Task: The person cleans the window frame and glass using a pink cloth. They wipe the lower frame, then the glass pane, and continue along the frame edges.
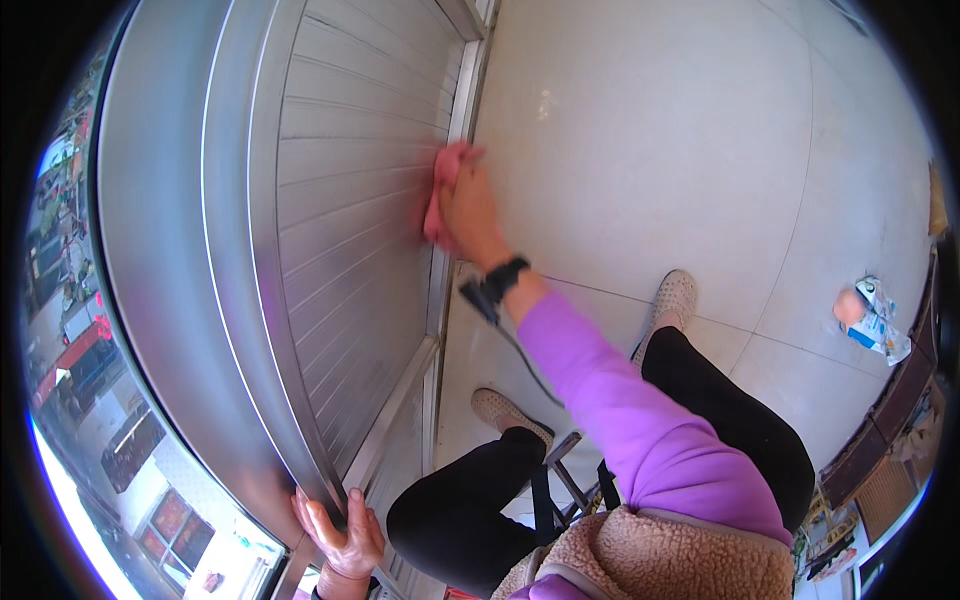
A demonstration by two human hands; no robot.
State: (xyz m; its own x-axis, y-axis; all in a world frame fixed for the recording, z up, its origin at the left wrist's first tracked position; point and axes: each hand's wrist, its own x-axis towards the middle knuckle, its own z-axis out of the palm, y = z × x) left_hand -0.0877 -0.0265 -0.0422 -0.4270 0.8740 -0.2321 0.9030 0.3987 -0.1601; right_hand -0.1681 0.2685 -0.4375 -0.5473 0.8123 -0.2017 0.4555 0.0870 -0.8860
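A pink cloth (436, 212) is pressed against the grey ribbed panel (350, 170) near its lower edge. My right hand (470, 215) is closed on the cloth, slightly blurred, with a black band (505, 277) round the wrist and a dark cable trailing from it. At the lower left, my left hand (345, 540) grips the edge of the metal frame (288, 400), its fingers over one side and the thumb on the other. Part of the cloth is hidden behind my right hand.
Glass and outdoor surroundings show beyond the frame at far left. My feet in beige clogs (677, 293) stand on the pale tiled floor (640, 130). A blue-and-white package (878, 325) lies at right, near dark furniture (880, 440). Dark stool legs (568, 470) show between my legs.
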